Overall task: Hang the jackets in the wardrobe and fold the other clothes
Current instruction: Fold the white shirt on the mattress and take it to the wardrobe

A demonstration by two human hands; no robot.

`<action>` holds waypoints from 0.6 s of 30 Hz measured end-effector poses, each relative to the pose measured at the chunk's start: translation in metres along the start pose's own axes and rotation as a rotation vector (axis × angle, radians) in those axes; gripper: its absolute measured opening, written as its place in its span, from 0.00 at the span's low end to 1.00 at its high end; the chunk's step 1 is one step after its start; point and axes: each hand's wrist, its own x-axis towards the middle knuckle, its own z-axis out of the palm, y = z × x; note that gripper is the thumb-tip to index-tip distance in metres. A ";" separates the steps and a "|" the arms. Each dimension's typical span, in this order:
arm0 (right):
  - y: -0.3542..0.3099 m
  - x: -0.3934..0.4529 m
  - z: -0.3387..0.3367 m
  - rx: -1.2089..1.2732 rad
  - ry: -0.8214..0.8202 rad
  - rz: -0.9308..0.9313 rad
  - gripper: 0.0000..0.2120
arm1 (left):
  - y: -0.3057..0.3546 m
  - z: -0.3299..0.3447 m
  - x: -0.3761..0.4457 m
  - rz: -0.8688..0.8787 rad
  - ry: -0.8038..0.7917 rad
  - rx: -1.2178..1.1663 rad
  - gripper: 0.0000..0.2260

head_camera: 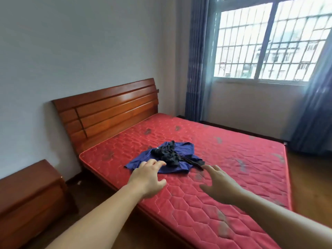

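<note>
Both hands reach out, empty with fingers spread: left hand (150, 178) over the blue garment (161, 159), right hand (218, 184) near the black garment (170, 153) crumpled on it, mid-mattress (233, 159). A careless grip could lift both tangled together.

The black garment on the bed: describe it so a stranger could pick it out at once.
Start at the red quilted mattress below the wooden headboard. Near its middle lies a small heap of clothes, just beyond the person's two outstretched hands. The black garment is the crumpled dark piece on top of the flat blue garment, with a thin strip trailing toward the right hand.
</note>
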 end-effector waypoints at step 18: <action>0.280 -0.246 -0.087 0.128 0.250 0.692 0.33 | 0.366 0.135 0.041 0.542 -0.251 -0.139 0.25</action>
